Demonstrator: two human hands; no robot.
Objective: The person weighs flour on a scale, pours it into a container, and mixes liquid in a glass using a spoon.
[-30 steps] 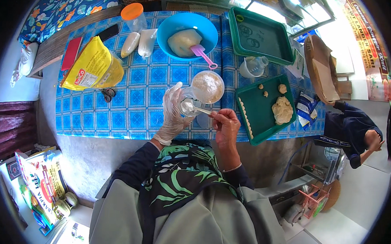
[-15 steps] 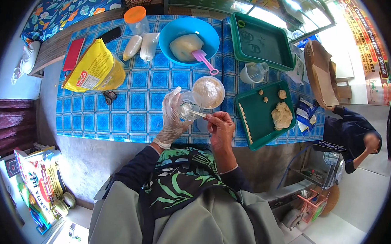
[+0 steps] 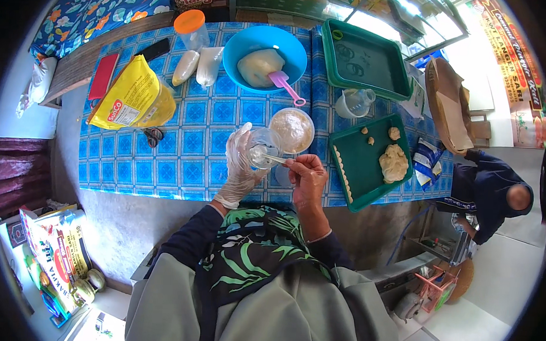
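My left hand (image 3: 234,169), in a clear plastic glove, is wrapped round a see-through plastic cup (image 3: 264,138) tilted over the near part of the table. Inside the cup's mouth is the head of a pale spoon (image 3: 276,158), with some white stuff around it. The spoon's handle is pinched between the thumb and fingers of my bare right hand (image 3: 307,176). Just beyond the cup, a round white tub (image 3: 292,133) of pale flour-like powder stands on the table. How much the cup holds is hard to make out.
A blue bowl (image 3: 231,65) holds dough (image 3: 258,65) and a pink spatula (image 3: 280,79). Dough pieces lie on a green tray (image 3: 361,167) at right; another green tray (image 3: 373,66) stands behind. A yellow pouch (image 3: 134,99) and scissors (image 3: 153,136) are left. A co-worker (image 3: 495,184) is far right.
My hands, the cup and the spoon stay almost in place, with only a slight shift of the spoon. At the far right, the co-worker's raised hand has come down from the head.
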